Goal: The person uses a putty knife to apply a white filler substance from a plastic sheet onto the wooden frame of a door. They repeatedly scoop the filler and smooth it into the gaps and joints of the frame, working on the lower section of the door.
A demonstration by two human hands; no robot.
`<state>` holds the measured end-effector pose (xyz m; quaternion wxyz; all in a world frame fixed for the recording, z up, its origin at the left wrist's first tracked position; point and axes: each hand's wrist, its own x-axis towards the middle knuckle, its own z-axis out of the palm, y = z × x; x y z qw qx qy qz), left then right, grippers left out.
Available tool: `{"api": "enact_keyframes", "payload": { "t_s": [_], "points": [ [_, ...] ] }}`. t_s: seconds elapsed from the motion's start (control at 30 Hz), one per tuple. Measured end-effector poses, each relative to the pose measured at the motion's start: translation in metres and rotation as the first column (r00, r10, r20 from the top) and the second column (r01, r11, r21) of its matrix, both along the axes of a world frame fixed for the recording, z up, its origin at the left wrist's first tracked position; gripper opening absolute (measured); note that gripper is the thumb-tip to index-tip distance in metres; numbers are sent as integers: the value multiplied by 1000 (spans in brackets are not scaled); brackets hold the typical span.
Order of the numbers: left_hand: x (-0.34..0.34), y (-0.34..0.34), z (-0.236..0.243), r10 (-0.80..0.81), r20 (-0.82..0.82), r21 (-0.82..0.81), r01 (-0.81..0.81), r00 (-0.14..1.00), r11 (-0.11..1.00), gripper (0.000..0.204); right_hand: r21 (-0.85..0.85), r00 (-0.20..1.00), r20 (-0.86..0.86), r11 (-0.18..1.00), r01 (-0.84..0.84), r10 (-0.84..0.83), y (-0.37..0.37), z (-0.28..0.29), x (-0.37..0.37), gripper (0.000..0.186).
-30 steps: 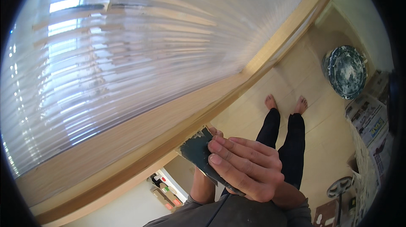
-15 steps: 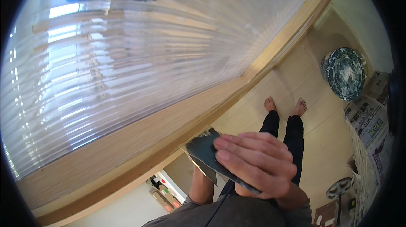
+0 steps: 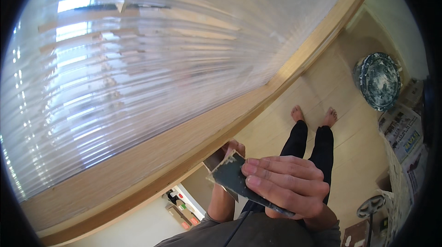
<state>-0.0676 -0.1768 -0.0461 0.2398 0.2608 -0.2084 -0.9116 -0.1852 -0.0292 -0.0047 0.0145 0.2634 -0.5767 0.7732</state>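
Note:
My right hand (image 3: 292,182) grips a dark, flat putty spreader (image 3: 230,173), with its fingers laid across the top face. Pale putty-like residue clings to the spreader's far left edge and corner. Behind it, my left hand (image 3: 235,146) shows only some curled fingers; the spreader covers the rest. Those fingers are at a thin, flat metal-looking plate (image 3: 213,160), which lies under and beside the spreader. Both tools are close to the wooden frame (image 3: 184,136) of a ribbed translucent panel (image 3: 175,72).
A putty-smeared round bucket (image 3: 378,81) stands on the tiled floor (image 3: 354,155) at right. Newspaper (image 3: 400,129) lies below it, near crumpled plastic sheeting (image 3: 399,173). A round metal piece on a rod (image 3: 370,205) is lower right. Small boxes (image 3: 182,215) show beyond the frame.
My right hand and the spreader have moved slightly down and right. Fingers of my left hand and more of the thin plate now show behind the spreader.

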Motion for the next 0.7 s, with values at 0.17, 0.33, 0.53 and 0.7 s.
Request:
{"api": "enact_keyframes", "payload": {
  "t_s": [0.17, 0.33, 0.53, 0.7],
  "points": [
    [35, -19, -21, -192, 87, -146, 203, 978, 968, 24, 38, 996, -84, 999, 36, -33, -11, 0, 6, 18],
    [25, -11, -5, -194, 97, 17, 193, 976, 981, 25, 102, 991, -128, 994, 44, -31, -18, 0, 13, 19],
    [4, -3, 6, -125, 52, -138, 131, 991, 982, 24, 139, 996, -85, 990, -2, 14, -5, 8, 14, 18],
    [26, -17, -15, -237, 22, -138, 238, 971, 962, 24, 130, 995, -100, 991, 29, -16, -12, 7, 8, 18]
  ]
}}
